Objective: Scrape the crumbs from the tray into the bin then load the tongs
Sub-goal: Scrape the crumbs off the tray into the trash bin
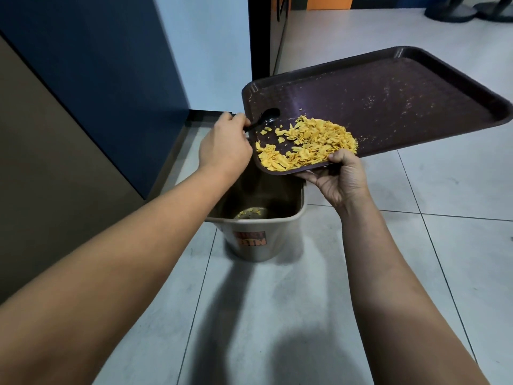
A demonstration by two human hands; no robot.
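1. Our right hand [337,173] grips the brown tray [388,87], tipped over the bin [261,240].
2. Our left hand [224,143] pinches a black spoon [263,119] that touches the tray.
3. Yellow crumbs [305,145] sit at the tray's low corner.

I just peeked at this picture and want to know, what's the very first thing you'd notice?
The bright yellow crumbs jump out first, heaped at the low corner of a dark brown tray tilted over a grey bin on the tiled floor. The left hand holds a black plastic spoon against the tray, while the right hand grips the tray's near edge. A few crumbs already lie in the bin's bottom.
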